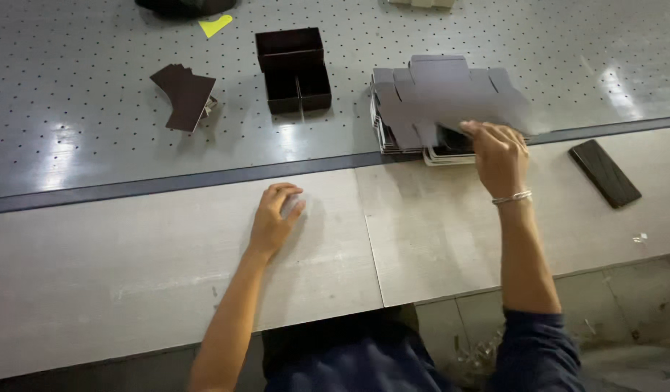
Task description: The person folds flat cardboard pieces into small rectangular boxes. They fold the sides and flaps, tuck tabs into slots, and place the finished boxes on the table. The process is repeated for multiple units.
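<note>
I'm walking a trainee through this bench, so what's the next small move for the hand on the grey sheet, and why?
Probably draw the top flat die-cut sheet back onto the bare wooden board. The right hand pinches its near edge, lifted off the stack, while the left hand rests flat and empty there.

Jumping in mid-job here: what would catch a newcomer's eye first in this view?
Probably the right hand lifting a grey die-cut card sheet off the stack of flat sheets at the bench's far edge. Next, the dark open box on the perforated table beyond, while the left hand rests flat on the pale bench.
</note>
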